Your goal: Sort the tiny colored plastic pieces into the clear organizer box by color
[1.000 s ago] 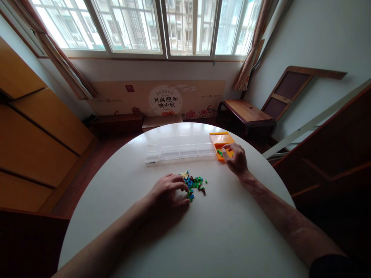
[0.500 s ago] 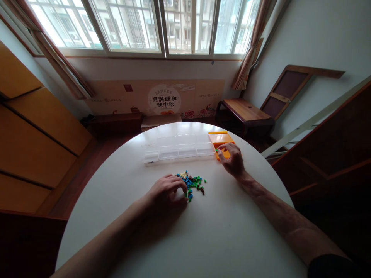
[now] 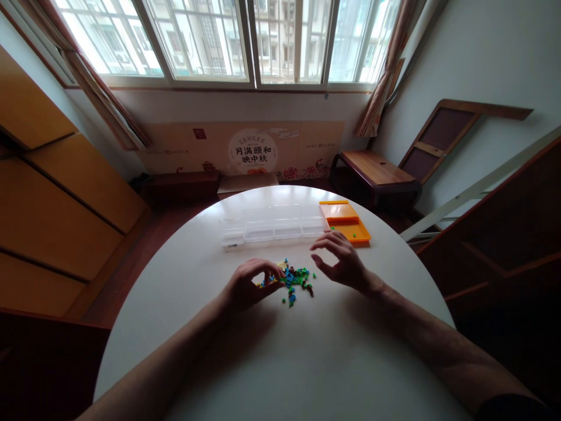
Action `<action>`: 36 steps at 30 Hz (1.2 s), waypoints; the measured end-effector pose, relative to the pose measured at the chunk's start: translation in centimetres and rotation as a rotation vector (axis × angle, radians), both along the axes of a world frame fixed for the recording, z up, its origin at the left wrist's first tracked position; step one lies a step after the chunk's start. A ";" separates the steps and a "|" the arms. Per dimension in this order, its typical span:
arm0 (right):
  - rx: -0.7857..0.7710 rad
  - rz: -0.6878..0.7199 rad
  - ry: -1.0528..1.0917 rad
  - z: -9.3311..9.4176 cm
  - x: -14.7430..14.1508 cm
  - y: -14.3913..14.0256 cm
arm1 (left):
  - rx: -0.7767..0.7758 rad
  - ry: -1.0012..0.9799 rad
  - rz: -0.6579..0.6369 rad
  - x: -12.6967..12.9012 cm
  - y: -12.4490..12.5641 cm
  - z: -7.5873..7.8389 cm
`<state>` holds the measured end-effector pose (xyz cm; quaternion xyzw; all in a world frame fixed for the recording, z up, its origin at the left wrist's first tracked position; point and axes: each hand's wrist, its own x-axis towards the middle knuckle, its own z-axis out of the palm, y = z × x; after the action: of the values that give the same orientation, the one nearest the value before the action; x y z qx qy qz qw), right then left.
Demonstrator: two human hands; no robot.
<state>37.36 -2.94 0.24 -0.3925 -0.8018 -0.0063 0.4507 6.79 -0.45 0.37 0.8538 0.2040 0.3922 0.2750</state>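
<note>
Left hand (image 3: 248,283) at brick pile (image 3: 290,277), grip unclear; right hand (image 3: 344,260) spread; two green bits (image 3: 355,235) in orange tray (image 3: 346,228).

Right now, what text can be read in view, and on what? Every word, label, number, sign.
"月满颐和": white circle on the printed panel below the window.
"映中秋": same circle, next line.
"ANKEE": arched at the circle's top; the letter before it is unclear.
Too small or blurred: the line under that arch, the script at the panel's left and right, the dark red square.
None readable: orange box, clear divided case, small pieces.
</note>
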 end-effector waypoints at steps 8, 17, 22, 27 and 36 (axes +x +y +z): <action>0.005 0.279 -0.193 -0.8 -3.1 -0.8 | -0.116 -0.127 -0.038 0.8 -0.4 0.6; 0.051 0.290 -0.197 -0.5 -2.7 -1.0 | -0.098 -0.083 -0.052 1.2 -0.6 0.3; 0.082 0.300 -0.218 -0.4 -2.7 -1.0 | -0.091 -0.066 -0.038 1.0 -0.5 0.1; 0.067 0.299 -0.186 -0.6 -2.7 -1.0 | -0.058 -0.055 -0.033 1.2 -0.5 0.0; -0.014 -0.174 -0.028 -0.3 1.1 0.9 | 0.115 0.158 -0.035 -0.2 0.2 0.5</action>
<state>38.41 -2.08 -0.07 -0.4637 -0.7708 -0.0454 0.4346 6.63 -0.28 0.84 0.8997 0.1874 0.3300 0.2156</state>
